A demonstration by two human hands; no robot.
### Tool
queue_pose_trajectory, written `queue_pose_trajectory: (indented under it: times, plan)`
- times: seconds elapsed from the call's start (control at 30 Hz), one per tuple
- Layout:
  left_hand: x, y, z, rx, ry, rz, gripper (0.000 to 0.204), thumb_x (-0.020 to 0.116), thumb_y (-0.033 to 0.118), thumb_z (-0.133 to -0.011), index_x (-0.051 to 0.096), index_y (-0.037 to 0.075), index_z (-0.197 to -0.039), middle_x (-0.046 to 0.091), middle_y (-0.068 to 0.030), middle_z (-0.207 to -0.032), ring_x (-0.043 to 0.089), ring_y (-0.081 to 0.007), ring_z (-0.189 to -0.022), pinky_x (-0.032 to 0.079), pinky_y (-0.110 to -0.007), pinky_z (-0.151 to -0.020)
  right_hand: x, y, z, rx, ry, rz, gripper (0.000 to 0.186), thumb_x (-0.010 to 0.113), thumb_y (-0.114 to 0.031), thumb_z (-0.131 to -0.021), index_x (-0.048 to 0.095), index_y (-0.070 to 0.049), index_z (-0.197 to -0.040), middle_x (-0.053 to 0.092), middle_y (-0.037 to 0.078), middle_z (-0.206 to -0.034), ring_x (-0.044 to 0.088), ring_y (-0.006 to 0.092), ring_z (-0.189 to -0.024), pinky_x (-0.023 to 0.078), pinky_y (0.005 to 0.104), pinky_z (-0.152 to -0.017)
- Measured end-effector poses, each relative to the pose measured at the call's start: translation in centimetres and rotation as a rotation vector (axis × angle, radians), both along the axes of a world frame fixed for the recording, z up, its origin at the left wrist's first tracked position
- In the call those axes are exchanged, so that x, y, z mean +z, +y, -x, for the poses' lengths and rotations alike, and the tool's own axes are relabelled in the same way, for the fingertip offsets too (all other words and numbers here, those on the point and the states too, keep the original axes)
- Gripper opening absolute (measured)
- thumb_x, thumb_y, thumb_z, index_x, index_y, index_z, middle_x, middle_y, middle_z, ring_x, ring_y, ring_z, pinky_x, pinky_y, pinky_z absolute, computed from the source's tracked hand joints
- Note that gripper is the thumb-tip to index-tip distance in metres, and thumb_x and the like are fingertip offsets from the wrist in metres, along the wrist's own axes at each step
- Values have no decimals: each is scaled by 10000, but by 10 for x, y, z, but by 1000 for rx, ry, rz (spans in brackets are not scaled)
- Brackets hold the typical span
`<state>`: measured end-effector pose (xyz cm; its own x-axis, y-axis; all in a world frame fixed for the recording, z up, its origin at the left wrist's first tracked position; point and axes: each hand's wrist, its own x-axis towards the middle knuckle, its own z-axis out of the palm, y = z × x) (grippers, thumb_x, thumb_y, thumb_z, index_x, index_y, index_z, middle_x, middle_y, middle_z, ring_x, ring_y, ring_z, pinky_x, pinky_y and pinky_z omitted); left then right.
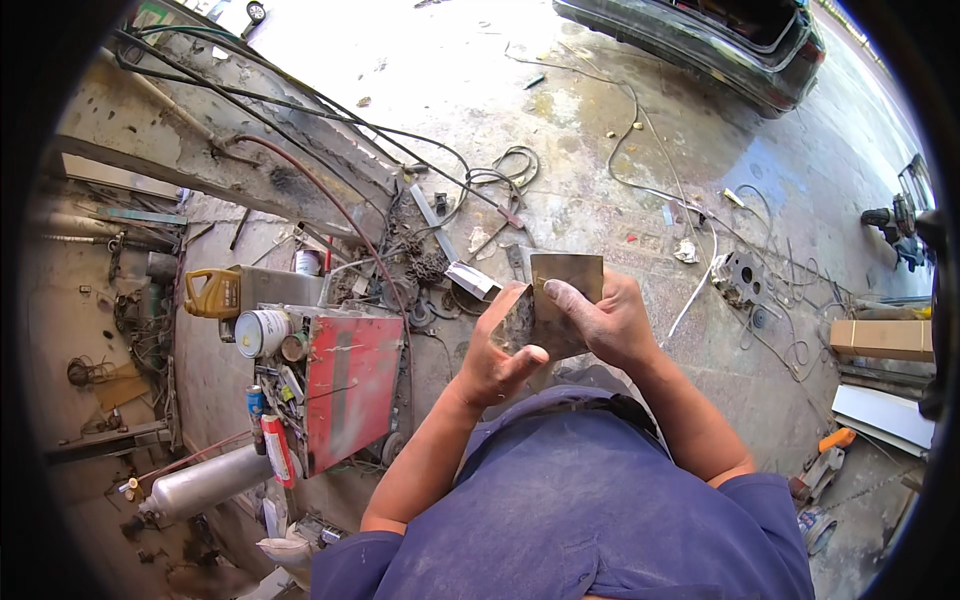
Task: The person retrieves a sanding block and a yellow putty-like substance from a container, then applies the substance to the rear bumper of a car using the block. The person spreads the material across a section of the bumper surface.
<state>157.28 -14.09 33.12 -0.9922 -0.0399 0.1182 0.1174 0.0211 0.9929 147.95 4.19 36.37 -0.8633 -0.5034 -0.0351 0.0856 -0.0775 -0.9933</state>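
Note:
In front of my waist, a flat brownish-grey sheet (566, 272) that looks like sandpaper is held up in my right hand (612, 325). The dusty right thumb presses on its near face, and the other fingers go behind it. My left hand (496, 357) is at the sheet's left side, its thumb stretched out toward the sheet and apart from the fingers. The left fingertips reach close to the sheet's left edge; whether they touch it I cannot tell. Below the right thumb, the sheet's lower part is shaded and bent or folded.
At left stands a red cart (352, 385) bearing a paint can (263, 333) and a gold jug (212, 293). Behind it lies a silver cylinder (215, 485). Hoses (500, 175) and cables cross the stained floor. A metal engine part (740, 278), a cardboard box (880, 338) and a dark car (700, 40) are beyond.

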Motion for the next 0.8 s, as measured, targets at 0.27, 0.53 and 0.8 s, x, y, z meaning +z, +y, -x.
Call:
queue_pose_trajectory:
  times: [0.27,0.53,0.8]
  plan:
    - [-2,-6,7,-130,15,-49,963,859,705,-917,610,-59,-1448,704,-159,-1342,665,-229,-1256,532,-400,-1091,16,-3,-12,176,278,-46,163,783,-186,-1071,818,-30,-1103,814,107,-843,705,77,-736,604,341,-698]
    - [-3,-14,16,-179,-17,55,906,898,689,-879,669,-32,-1376,705,-144,-1314,649,-262,-1265,518,-423,-1094,12,-1,-1,262,307,-89,137,759,-127,-1079,823,-20,-1137,811,35,-848,690,41,-783,583,295,-694]
    - [-4,-16,16,-206,-123,12,857,943,625,-863,684,-17,-1368,711,-124,-1322,689,-249,-1209,549,-391,-1057,19,1,7,268,196,-102,156,774,-140,-1073,795,11,-1047,798,25,-814,674,42,-742,575,303,-662]
